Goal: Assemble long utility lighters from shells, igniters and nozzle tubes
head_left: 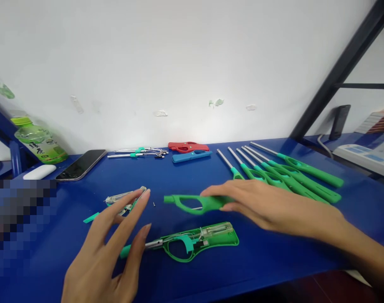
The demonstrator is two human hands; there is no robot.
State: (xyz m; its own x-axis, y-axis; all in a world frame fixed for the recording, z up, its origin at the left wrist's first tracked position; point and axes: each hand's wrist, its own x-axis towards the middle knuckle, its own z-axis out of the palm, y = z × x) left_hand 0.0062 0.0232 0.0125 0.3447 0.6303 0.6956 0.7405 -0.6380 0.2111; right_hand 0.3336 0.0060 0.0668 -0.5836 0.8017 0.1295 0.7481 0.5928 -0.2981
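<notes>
Pinched in my right hand [264, 206] is a green lighter casing half [213, 203], raised above the table. Below it lies an opened green long-nosed lighter [222, 240], its clear fuel tank, wires and teal trigger [187, 243] exposed. My left hand [106, 252] has its fingers spread, with the thumb by the lighter's metal barrel [154, 243]; nothing shows in its grip. Loose lighter parts [118, 198], clear and teal, lie partly hidden behind the left fingers. A tiny screw [154, 204] rests between the hands.
Several green long-nosed lighters [301, 185] lie at right. Red casings [188, 147], a blue casing [192, 156] and wired metal barrels [125, 155] are along the wall. A phone [82, 165], white case [39, 172] and bottle [42, 143] occupy the back left of the blue table [274, 256].
</notes>
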